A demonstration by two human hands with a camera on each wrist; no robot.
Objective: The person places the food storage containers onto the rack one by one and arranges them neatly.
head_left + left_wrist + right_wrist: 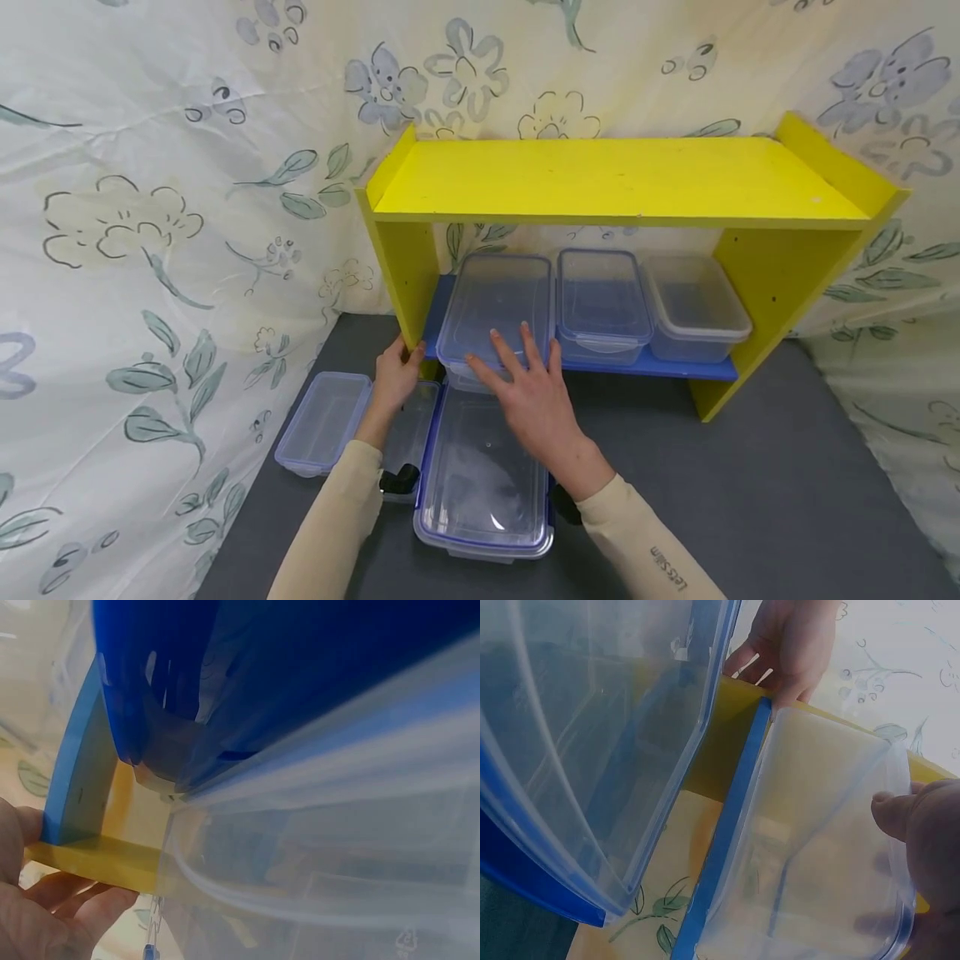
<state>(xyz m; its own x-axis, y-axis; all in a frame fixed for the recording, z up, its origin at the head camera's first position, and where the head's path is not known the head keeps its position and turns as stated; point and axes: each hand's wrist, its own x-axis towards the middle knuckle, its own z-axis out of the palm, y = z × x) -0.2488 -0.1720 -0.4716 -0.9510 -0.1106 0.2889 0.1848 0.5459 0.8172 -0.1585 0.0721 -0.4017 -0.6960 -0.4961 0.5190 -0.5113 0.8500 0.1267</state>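
Observation:
A yellow shelf unit [618, 179] with a lower blue board [678, 364] stands at the back. My left hand [396, 379] grips the front edge of its left side panel [397, 275], close to the blue board's end. In the left wrist view, the thumb and fingers lie on either side of that yellow edge. My right hand [536, 404] rests with spread fingers on the lid of a clear food container [498, 292] at the left of the blue board. This container's front sticks out a little past the board.
Beside it on the board sit a blue-rimmed container [603, 292] and a whitish-lidded container [693, 296]. Below, on the dark table [660, 508], are a large lidded container [483, 475], a partly hidden container [408, 433] and a smaller one [324, 421]. Flowered cloth [187, 250] hangs behind.

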